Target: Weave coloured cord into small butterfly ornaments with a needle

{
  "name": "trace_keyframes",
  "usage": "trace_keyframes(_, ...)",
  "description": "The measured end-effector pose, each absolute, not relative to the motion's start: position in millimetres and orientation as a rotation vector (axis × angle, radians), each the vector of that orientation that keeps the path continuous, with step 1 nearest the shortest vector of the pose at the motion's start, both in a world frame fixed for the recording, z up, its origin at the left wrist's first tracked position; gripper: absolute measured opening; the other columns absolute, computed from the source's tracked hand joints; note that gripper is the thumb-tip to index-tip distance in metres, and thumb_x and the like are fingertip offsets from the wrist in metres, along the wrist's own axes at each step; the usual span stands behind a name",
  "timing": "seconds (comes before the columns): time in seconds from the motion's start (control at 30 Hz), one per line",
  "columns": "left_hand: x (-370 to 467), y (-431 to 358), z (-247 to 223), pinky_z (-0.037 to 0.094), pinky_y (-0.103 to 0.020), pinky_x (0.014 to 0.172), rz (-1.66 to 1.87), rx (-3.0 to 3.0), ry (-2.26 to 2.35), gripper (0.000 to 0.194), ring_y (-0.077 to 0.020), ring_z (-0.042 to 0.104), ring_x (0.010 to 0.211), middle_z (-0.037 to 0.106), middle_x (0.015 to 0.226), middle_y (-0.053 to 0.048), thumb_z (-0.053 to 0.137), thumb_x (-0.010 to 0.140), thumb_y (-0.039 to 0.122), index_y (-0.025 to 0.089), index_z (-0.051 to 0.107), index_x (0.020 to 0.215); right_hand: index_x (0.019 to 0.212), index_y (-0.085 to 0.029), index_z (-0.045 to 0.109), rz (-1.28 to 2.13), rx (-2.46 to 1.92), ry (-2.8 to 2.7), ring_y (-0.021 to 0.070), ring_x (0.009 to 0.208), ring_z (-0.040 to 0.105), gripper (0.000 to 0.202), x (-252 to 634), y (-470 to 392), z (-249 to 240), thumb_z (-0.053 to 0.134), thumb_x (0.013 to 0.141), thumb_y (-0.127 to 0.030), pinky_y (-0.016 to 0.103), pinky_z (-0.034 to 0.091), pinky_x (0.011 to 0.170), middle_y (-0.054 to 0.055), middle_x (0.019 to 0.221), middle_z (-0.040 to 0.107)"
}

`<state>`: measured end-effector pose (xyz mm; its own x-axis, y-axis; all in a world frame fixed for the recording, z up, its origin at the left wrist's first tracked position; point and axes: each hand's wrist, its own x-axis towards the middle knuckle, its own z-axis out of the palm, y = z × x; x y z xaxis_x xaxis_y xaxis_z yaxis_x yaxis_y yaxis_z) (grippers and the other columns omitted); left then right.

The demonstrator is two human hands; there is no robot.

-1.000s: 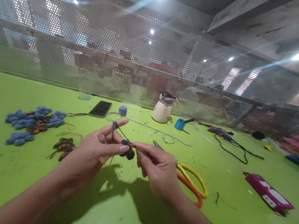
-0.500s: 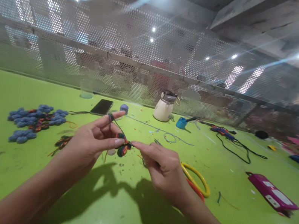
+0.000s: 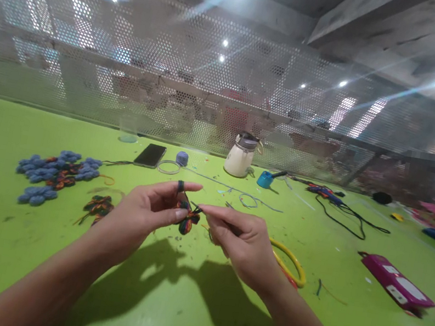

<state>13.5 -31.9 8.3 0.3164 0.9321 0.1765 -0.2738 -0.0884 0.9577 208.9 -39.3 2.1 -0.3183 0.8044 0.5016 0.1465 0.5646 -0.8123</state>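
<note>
My left hand (image 3: 152,205) pinches a small crocheted flower (image 3: 187,223) in dark green, orange and red yarn between thumb and fingers. Dark yarn (image 3: 181,186) is wound round its raised index finger and runs down to the flower. My right hand (image 3: 244,240) is closed on a thin crochet hook (image 3: 196,205), mostly hidden by the fingers, with its tip at the flower's upper edge. Left of my left hand lies another multicoloured crocheted flower (image 3: 99,204), partly covered by the wrist. Farther left is a cluster of blue and multicoloured crocheted flowers (image 3: 43,170).
On the green table (image 3: 176,312) stand a cream jug (image 3: 239,158), a blue pot (image 3: 265,180) and a purple yarn roll (image 3: 182,158). A phone (image 3: 150,155) lies behind my left hand. To the right are yellow ring handles (image 3: 288,261), a glue gun (image 3: 323,192) and a magenta case (image 3: 395,282).
My left hand has shifted right with the flower, and its index finger is lower. My right hand has moved slightly right. More of the loose flower beside the left wrist now shows.
</note>
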Motion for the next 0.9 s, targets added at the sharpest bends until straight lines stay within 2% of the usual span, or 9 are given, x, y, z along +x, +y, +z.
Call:
trace_keyframes(0.13, 14.2, -33.1, 9.5, 0.048, -0.028, 0.071, 1.153, 1.253, 0.687, 0.048, -0.0124, 0.062, 0.07, 0.067, 0.081, 0.0, 0.074, 0.075, 0.018, 0.023, 0.063, 0.121, 0.103, -0.016, 0.075, 0.869, -0.836, -1.773, 0.0083, 0.051, 0.042, 0.025, 209.8, -38.4, 3.4, 0.058, 0.084, -0.021, 0.021, 0.033, 0.045, -0.002, 0.056, 0.052)
trace_keyframes(0.37, 17.0, -32.7, 8.6, 0.049, -0.028, 0.07, 1.166, 1.273, 0.752, 0.056, -0.0126, 0.062, 0.068, 0.069, 0.076, 0.001, 0.077, 0.071, 0.019, 0.02, 0.06, 0.124, 0.103, -0.013, 0.075, 0.971, -0.866, -1.735, 0.0067, 0.045, 0.037, 0.027, 208.6, -38.0, 3.8, 0.059, 0.083, -0.023, 0.021, 0.029, 0.041, -0.004, 0.05, 0.047)
trace_keyframes(0.53, 19.2, -30.8, 7.2, 0.047, -0.027, 0.067, 1.144, 1.29, 0.846, 0.047, -0.0124, 0.061, 0.063, 0.067, 0.066, 0.002, 0.077, 0.068, 0.017, 0.015, 0.066, 0.113, 0.101, -0.015, 0.076, 1.002, -0.893, -1.701, 0.0058, 0.044, 0.035, 0.026, 205.9, -36.3, -0.2, 0.062, 0.082, -0.023, 0.02, 0.027, 0.04, -0.004, 0.05, 0.047)
trace_keyframes(0.67, 20.3, -30.3, 5.4, 0.047, -0.027, 0.066, 1.108, 1.278, 0.892, 0.039, -0.0117, 0.06, 0.06, 0.068, 0.065, 0.001, 0.078, 0.065, 0.018, 0.014, 0.071, 0.103, 0.102, -0.015, 0.075, 1.158, -0.904, -1.564, 0.0046, 0.041, 0.031, 0.028, 202.6, -36.6, -3.3, 0.062, 0.08, -0.027, 0.02, 0.024, 0.039, -0.005, 0.05, 0.046)
trace_keyframes(0.9, 23.5, -34.6, 6.4, 0.046, -0.027, 0.067, 1.142, 1.316, 0.893, 0.049, -0.0123, 0.06, 0.064, 0.066, 0.067, 0.003, 0.076, 0.066, 0.016, 0.016, 0.067, 0.115, 0.1, -0.014, 0.075, 1.261, -0.993, -1.483, 0.0038, 0.039, 0.03, 0.03, 201.9, -35.5, -1.5, 0.066, 0.077, -0.03, 0.02, 0.021, 0.038, -0.005, 0.048, 0.046)
